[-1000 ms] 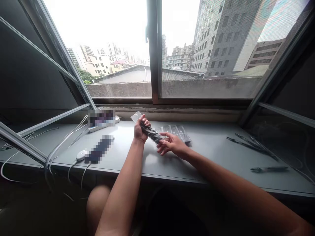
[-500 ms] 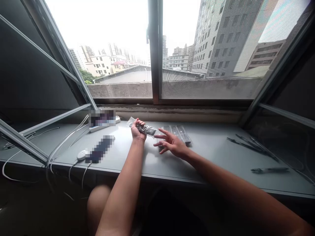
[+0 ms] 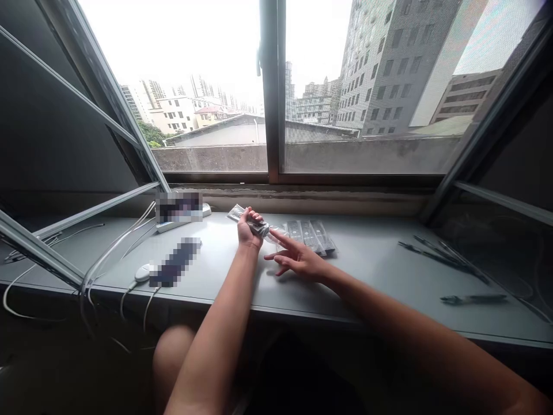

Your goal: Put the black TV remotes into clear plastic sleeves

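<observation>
My left hand (image 3: 250, 229) is wrapped round a clear plastic packet (image 3: 235, 212) with something dark inside; its far end sticks out to the upper left. Close by on the right, my right hand (image 3: 300, 259) has its fingers spread, the index fingertip at the right end of the packet. Whether that finger touches the plastic is hard to tell. Behind my right hand, several flat dark pieces in clear wrapping (image 3: 310, 235) lie side by side on the grey table (image 3: 371, 276).
A white power strip (image 3: 184, 218) with cables, a blurred-out dark object (image 3: 176, 262) and a white round plug (image 3: 142, 272) are on the left. Pens or tools (image 3: 444, 259) and a thin dark tool (image 3: 473, 300) lie at the right. Metal frames flank the window.
My left hand and the packet have shifted slightly right, with less of the packet showing on its right side. My right hand has moved slightly left and down, fingers still spread.
</observation>
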A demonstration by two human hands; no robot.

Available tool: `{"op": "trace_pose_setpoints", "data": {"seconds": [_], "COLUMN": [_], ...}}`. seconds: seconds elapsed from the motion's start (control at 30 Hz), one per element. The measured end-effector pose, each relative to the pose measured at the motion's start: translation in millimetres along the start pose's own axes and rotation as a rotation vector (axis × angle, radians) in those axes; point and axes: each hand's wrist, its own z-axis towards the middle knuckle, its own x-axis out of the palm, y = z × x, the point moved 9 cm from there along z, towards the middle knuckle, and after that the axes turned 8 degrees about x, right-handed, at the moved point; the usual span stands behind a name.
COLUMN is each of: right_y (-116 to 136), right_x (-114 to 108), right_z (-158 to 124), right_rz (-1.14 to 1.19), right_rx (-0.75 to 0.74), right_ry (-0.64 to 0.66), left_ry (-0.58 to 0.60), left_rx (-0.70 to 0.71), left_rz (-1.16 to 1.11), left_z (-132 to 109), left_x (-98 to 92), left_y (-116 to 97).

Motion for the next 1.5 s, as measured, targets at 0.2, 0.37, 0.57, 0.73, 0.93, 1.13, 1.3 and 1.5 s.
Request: {"op": "trace_pose_setpoints", "data": {"seconds": [0.2, 0.37, 0.57, 0.73, 0.93, 1.13, 1.3, 1.5], "right_y": [-5, -3, 8, 17, 12, -4, -19, -32], "right_x": [-1, -8, -24, -59, -63, -45, -18, -16], "right_z": [2, 0, -3, -13, -13, -6, -2, -3], "right_rz": [-0.018, -0.021, 0.006, -0.053, -0.043, 0.062, 0.191, 0.193], "right_rx": [0.043, 0.078, 0.039, 0.0, 0.064, 0.194, 0.318, 0.408], "right_ry": [-0.006, -0.076, -0.221, -0.567, -0.576, -0.399, -0.158, -0.154], "left_ry": [0.054, -0.001, -0.084, -0.004, 0.201, 0.354, 0.408, 0.438], "left_rx": [-0.044, -0.016, 0.028, -0.027, -0.204, -0.298, -0.312, -0.37], "left_rz": [0.022, 0.032, -0.049, -0.009, 0.146, 0.227, 0.261, 0.328], "left_z": [-4, -2, 4, -3, -29, -48, -52, -61], "left_x": [5.1, -0.3, -9.1, 3.3, 26.2, 36.5, 37.0, 37.5], "left_y": [8, 0, -13, -8, 20, 39, 42, 49]}}
